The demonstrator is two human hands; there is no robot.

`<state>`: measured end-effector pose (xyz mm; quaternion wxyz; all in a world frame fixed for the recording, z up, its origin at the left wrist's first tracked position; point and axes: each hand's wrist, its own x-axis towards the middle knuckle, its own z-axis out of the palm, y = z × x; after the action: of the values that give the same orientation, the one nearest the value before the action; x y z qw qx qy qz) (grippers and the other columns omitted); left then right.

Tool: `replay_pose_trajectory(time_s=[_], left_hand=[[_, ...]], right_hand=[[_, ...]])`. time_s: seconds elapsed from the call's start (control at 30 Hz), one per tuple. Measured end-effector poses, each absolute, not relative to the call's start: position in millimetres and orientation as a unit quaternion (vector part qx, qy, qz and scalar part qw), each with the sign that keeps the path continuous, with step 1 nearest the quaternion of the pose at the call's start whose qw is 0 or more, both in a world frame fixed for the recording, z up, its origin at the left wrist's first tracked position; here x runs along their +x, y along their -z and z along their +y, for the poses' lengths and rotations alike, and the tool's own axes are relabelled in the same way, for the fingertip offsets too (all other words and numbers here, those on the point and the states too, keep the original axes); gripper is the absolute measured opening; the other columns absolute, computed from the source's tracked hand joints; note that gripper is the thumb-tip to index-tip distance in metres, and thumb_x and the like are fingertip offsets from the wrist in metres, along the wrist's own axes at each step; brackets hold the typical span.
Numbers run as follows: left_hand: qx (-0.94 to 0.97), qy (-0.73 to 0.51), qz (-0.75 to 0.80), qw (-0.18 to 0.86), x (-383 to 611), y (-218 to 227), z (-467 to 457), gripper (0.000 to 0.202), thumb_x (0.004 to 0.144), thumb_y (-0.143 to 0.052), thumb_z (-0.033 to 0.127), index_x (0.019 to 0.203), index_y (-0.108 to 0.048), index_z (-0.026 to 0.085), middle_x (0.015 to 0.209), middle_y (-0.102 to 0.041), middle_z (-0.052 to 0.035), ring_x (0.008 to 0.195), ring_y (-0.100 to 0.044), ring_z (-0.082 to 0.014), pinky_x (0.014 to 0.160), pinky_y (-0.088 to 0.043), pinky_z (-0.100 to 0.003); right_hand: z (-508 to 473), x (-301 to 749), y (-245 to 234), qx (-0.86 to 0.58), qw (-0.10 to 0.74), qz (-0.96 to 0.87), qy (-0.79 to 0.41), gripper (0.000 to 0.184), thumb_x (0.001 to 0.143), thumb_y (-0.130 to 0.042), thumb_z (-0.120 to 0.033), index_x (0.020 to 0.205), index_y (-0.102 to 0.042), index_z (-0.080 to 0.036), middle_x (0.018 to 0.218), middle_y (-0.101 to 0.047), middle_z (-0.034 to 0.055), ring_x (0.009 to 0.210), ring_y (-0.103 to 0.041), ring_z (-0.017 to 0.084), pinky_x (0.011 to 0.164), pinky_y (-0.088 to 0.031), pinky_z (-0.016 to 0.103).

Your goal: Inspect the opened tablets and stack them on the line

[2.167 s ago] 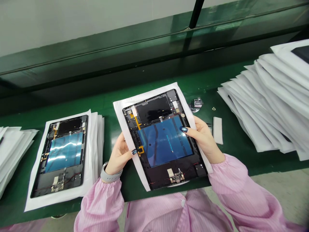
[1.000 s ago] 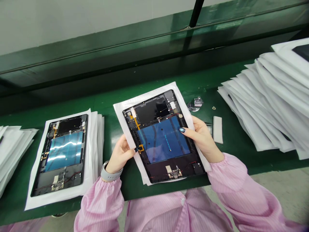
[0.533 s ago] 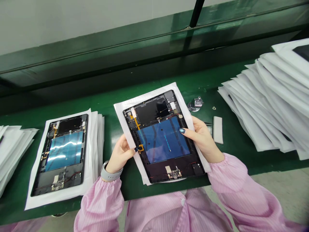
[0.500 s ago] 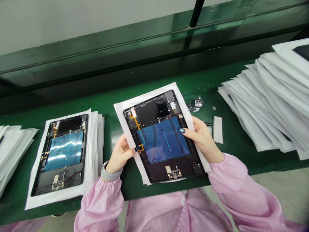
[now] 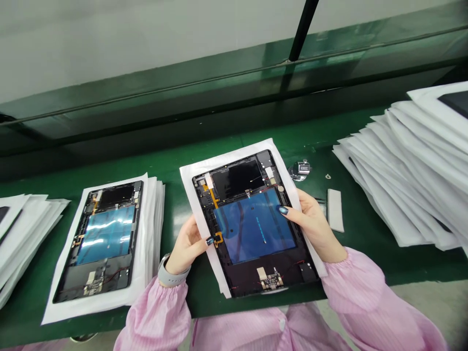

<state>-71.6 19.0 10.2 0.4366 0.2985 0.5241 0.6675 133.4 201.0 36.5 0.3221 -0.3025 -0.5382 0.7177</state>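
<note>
Head view. Count: two open-backed units, three heaps of white sheets, one white pad, one metal counter.

The open-backed tablet [image 5: 252, 222] lies on a white sheet [image 5: 193, 190] at the centre of the green bench [image 5: 171, 161], held above the near edge and tilted, its top end towards the right. A second tablet [image 5: 100, 239] rests flat on the left stack [image 5: 151, 224]. The far-left pile [image 5: 29, 224] and the fanned right pile [image 5: 409, 180] flank the work area. The white pad [image 5: 335, 209] and the metal counter [image 5: 300, 170] sit just beside the right hand.

Left hand [image 5: 186, 246]: the thumb presses the tablet's left edge at the orange flex cable; the remaining fingers are curled beneath the sheet, hidden.

Right hand [image 5: 314, 226]: the thumb lies on the blue panel's right margin; the fingers close around the right edge from below. Each hand pinches tablet and sheet together.
</note>
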Motion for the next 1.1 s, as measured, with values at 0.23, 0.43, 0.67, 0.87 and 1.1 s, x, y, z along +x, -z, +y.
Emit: replay_pose_trajectory(time_s=[0.23, 0.43, 0.67, 0.87, 1.1], left_hand=[[0.289, -0.678, 0.526, 0.424, -70, -9, 18, 0.030, 0.076, -0.080, 0.038, 0.102, -0.076, 0.024, 0.082, -0.075, -0.0037, 0.075, -0.069, -0.0214, 0.071, -0.057, -0.031], [0.298, -0.689, 0.499, 0.433, -70, -3, 13, 0.030, 0.081, -0.077, 0.033, 0.110, -0.075, 0.028, 0.095, -0.077, -0.0031, 0.091, -0.071, -0.0225, 0.082, -0.056, -0.031], [0.289, -0.687, 0.490, 0.453, -70, 5, 8, 0.032, 0.084, -0.074, 0.032, 0.116, -0.072, 0.033, 0.102, -0.078, -0.0010, 0.097, -0.070, -0.0207, 0.086, -0.054, -0.027], [0.283, -0.679, 0.500, 0.457, -70, 1, 9, 0.030, 0.084, -0.074, 0.031, 0.114, -0.073, 0.034, 0.101, -0.078, 0.0006, 0.093, -0.071, -0.0189, 0.083, -0.055, -0.025], [0.279, -0.681, 0.497, 0.460, -70, -5, 13, 0.030, 0.083, -0.075, 0.034, 0.112, -0.075, 0.033, 0.096, -0.078, 0.0002, 0.085, -0.070, -0.0169, 0.078, -0.056, -0.022]], right_hand=[[200, 137, -35, -0.295, 0.318, -0.533, -0.726, 0.040, 0.070, -0.087, -0.046, 0.104, -0.076, -0.029, 0.090, -0.078, 0.0022, 0.080, -0.073, 0.022, 0.070, -0.059, 0.029], [201, 139, -36, -0.293, 0.303, -0.569, -0.706, 0.042, 0.074, -0.082, -0.050, 0.105, -0.074, -0.024, 0.097, -0.078, 0.0063, 0.084, -0.073, 0.026, 0.075, -0.060, 0.033], [202, 140, -36, -0.293, 0.312, -0.553, -0.715, 0.038, 0.077, -0.079, -0.046, 0.110, -0.073, -0.027, 0.095, -0.077, 0.0053, 0.081, -0.072, 0.026, 0.072, -0.059, 0.033], [202, 139, -38, -0.292, 0.308, -0.544, -0.723, 0.037, 0.082, -0.072, -0.043, 0.116, -0.066, -0.029, 0.096, -0.073, 0.0046, 0.077, -0.070, 0.024, 0.066, -0.057, 0.032], [202, 140, -34, -0.278, 0.315, -0.516, -0.747, 0.049, 0.081, -0.072, -0.037, 0.129, -0.060, -0.034, 0.102, -0.073, 0.0030, 0.084, -0.070, 0.023, 0.077, -0.057, 0.035]])
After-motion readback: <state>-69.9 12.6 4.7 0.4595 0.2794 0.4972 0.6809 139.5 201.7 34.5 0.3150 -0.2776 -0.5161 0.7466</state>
